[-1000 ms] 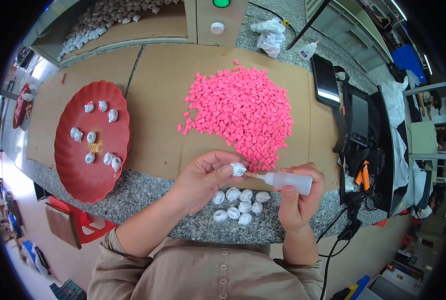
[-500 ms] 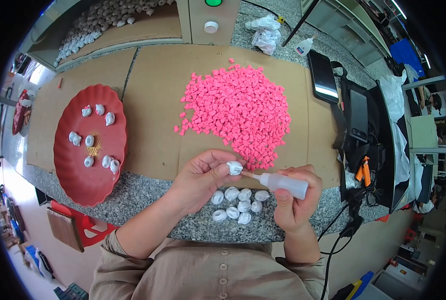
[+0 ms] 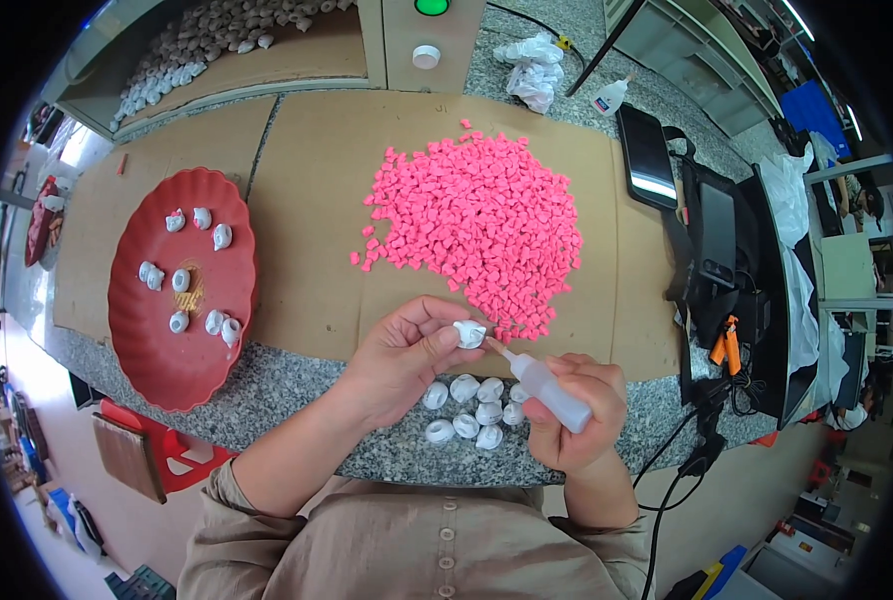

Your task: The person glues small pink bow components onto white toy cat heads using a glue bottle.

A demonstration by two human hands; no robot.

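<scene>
My left hand (image 3: 407, 350) is closed, pinching a small white rounded figurine piece (image 3: 470, 334) between thumb and fingers. In my right hand (image 3: 585, 410) is a translucent squeeze bottle (image 3: 554, 394) with a narrow nozzle, tilted so that its tip comes up to the right side of the piece. Whether tip and piece touch I cannot tell. Just below my hands, several similar white pieces (image 3: 489, 412) lie grouped on the speckled stone tabletop (image 3: 367, 462). Beyond the nozzle spreads a big pile of small pink bow-like parts (image 3: 487, 220) on a cardboard sheet (image 3: 307, 220).
At left a red scalloped tray (image 3: 157, 350) holds several white pieces, some with pink on them. A box-like station (image 3: 427, 80) with a green button stands at the back. To the right are a black phone-like device (image 3: 647, 155), a small white bottle (image 3: 610, 97) and cables.
My right hand has shifted slightly left and down, and the bottle is tilted more steeply. My left hand keeps its place, with the white piece turned a little.
</scene>
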